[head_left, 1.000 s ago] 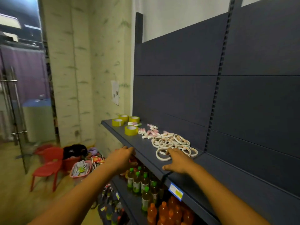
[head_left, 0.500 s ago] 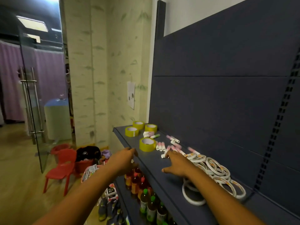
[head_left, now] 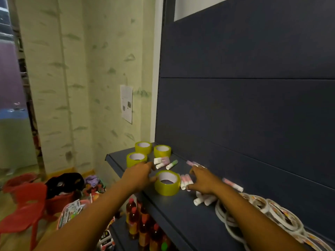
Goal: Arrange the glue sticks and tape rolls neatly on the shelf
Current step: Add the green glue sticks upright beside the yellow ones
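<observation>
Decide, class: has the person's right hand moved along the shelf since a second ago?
Yes. The right hand has left the white tape rings and gone farther along the shelf, to the glue sticks beside the nearest yellow tape roll.

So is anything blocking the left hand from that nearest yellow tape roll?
Nothing visible. The left hand is already beside the nearest yellow tape roll, its fingers reaching the roll's left side, on the shelf.
</observation>
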The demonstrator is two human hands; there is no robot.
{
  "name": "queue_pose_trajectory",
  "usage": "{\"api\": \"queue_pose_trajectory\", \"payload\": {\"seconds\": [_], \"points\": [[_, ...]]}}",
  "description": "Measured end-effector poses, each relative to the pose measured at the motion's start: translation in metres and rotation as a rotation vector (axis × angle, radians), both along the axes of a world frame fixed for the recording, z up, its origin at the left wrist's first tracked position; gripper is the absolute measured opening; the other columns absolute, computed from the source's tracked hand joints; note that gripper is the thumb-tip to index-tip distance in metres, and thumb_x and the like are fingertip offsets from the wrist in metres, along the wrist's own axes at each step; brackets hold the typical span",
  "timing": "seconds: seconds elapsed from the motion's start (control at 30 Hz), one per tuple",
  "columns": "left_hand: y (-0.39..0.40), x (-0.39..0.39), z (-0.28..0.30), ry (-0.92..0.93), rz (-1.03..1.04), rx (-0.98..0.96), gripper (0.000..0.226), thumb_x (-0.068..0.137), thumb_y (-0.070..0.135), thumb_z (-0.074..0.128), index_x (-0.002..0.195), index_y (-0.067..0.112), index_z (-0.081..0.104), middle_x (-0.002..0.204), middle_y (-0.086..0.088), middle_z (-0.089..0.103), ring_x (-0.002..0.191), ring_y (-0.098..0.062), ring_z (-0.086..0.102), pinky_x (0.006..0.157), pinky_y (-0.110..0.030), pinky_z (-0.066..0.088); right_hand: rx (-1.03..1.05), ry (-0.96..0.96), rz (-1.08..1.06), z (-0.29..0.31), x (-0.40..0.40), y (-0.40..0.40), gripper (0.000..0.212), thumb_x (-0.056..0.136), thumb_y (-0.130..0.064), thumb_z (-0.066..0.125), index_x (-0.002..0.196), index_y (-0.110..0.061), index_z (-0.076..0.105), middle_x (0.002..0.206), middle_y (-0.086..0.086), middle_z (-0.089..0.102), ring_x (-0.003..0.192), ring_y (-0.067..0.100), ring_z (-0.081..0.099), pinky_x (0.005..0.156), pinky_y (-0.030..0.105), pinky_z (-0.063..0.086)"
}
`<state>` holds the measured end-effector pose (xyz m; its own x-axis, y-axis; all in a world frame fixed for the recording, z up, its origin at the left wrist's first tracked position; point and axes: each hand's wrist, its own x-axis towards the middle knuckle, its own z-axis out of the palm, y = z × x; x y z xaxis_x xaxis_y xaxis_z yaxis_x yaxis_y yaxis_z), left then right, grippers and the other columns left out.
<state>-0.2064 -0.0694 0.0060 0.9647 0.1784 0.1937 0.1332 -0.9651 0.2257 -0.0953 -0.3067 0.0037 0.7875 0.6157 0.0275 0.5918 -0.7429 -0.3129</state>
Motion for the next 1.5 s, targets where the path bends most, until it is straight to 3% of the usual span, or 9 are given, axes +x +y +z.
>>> {"api": "queue_pose_trajectory", "payload": {"seconds": [0.07, 0.13, 0.23, 0.3, 0.53, 0.7, 0.9, 1.23, 1.5], "points": [[0.018, 0.026, 0.001, 0.001, -0.035, -0.013, 0.046, 0.089, 0.052, 0.058, 0.123, 0.023, 0.054, 0.12, -0.001, 0.061, 0.109, -0.022, 0.059, 0.086, -0.038, 0.051, 0.049, 0.013, -0.058, -0.001, 0.015, 0.009, 0.065, 0.081, -0.046, 0.068, 0.136, -0.019, 0.046, 0.155, 0.0, 0.032, 0.145, 0.019, 0.026, 0.113, 0.038, 0.033], [0.029, 0.051, 0.001, -0.011, -0.068, -0.029, 0.042, 0.087, 0.053, 0.059, 0.118, 0.024, 0.056, 0.118, -0.002, 0.063, 0.107, -0.023, 0.06, 0.086, -0.039, 0.052, 0.072, 0.017, -0.111, -0.004, 0.028, 0.013, 0.078, 0.081, -0.044, 0.068, 0.149, -0.03, 0.032, 0.145, -0.002, 0.042, 0.137, 0.018, 0.038, 0.108, 0.037, 0.039], [0.032, 0.086, -0.004, -0.008, -0.106, -0.042, 0.039, 0.086, 0.054, 0.06, 0.112, 0.025, 0.059, 0.117, -0.004, 0.064, 0.107, -0.025, 0.061, 0.085, -0.038, 0.051, 0.06, 0.026, -0.149, -0.009, 0.043, 0.009, 0.056, 0.082, -0.038, 0.069, 0.13, -0.049, 0.043, 0.13, -0.009, 0.047, 0.119, 0.013, 0.046, 0.098, 0.03, 0.042], [0.029, 0.108, -0.007, 0.022, -0.132, -0.029, 0.038, 0.085, 0.058, 0.059, 0.107, 0.026, 0.061, 0.114, -0.004, 0.065, 0.106, -0.026, 0.061, 0.084, -0.036, 0.051, 0.033, 0.002, -0.207, -0.01, 0.052, 0.005, 0.035, 0.081, -0.038, 0.071, 0.104, -0.041, 0.045, 0.118, -0.007, 0.049, 0.106, 0.013, 0.05, 0.087, 0.028, 0.044], [0.017, 0.177, -0.022, 0.107, -0.153, -0.004, 0.039, 0.09, 0.05, 0.054, 0.072, 0.016, 0.057, 0.078, -0.007, 0.061, 0.084, -0.03, 0.063, 0.066, -0.032, 0.047, -0.015, -0.025, -0.337, -0.009, 0.097, -0.019, 0.05, 0.078, -0.049, 0.072, 0.112, -0.019, 0.05, 0.114, 0.003, 0.053, 0.101, 0.021, 0.054, 0.086, 0.037, 0.049], [0.01, 0.212, -0.037, 0.156, -0.159, 0.136, 0.039, 0.087, 0.051, 0.059, 0.106, 0.017, 0.061, 0.11, -0.008, 0.065, 0.101, -0.029, 0.063, 0.071, -0.034, 0.045, 0.024, -0.015, -0.402, -0.014, 0.12, -0.036, 0.054, 0.079, -0.046, 0.074, 0.12, -0.019, 0.051, 0.122, 0.003, 0.051, 0.109, 0.02, 0.052, 0.093, 0.036, 0.047], [0.0, 0.236, -0.045, 0.128, -0.162, 0.141, 0.042, 0.085, 0.047, 0.064, 0.111, 0.015, 0.057, 0.114, -0.008, 0.063, 0.105, -0.028, 0.062, 0.072, -0.033, 0.045, 0.052, 0.005, -0.436, -0.015, 0.127, -0.042, 0.05, 0.081, -0.046, 0.073, 0.119, -0.021, 0.052, 0.119, -0.001, 0.052, 0.106, 0.018, 0.054, 0.092, 0.035, 0.049], [0.009, 0.252, -0.049, 0.122, -0.374, -0.051, 0.017, 0.076, 0.033, 0.065, 0.086, 0.02, 0.07, 0.09, -0.004, 0.07, 0.089, -0.022, 0.066, 0.073, -0.035, 0.054, 0.07, -0.036, -0.525, -0.013, 0.124, -0.038, 0.016, 0.093, -0.02, 0.054, 0.109, -0.017, 0.058, 0.115, 0.006, 0.062, 0.102, 0.025, 0.059, 0.091, 0.038, 0.049], [0.036, 0.259, -0.026, -0.068, -0.456, -0.648, 0.022, 0.075, 0.019, 0.078, 0.09, 0.024, 0.062, 0.075, 0.004, 0.07, 0.077, -0.014, 0.067, 0.077, -0.034, 0.054, 0.026, -0.057, -0.59, -0.007, 0.123, -0.007, 0.018, 0.092, -0.023, 0.058, 0.109, -0.016, 0.059, 0.113, 0.004, 0.062, 0.1, 0.024, 0.059, 0.089, 0.039, 0.05]]}}
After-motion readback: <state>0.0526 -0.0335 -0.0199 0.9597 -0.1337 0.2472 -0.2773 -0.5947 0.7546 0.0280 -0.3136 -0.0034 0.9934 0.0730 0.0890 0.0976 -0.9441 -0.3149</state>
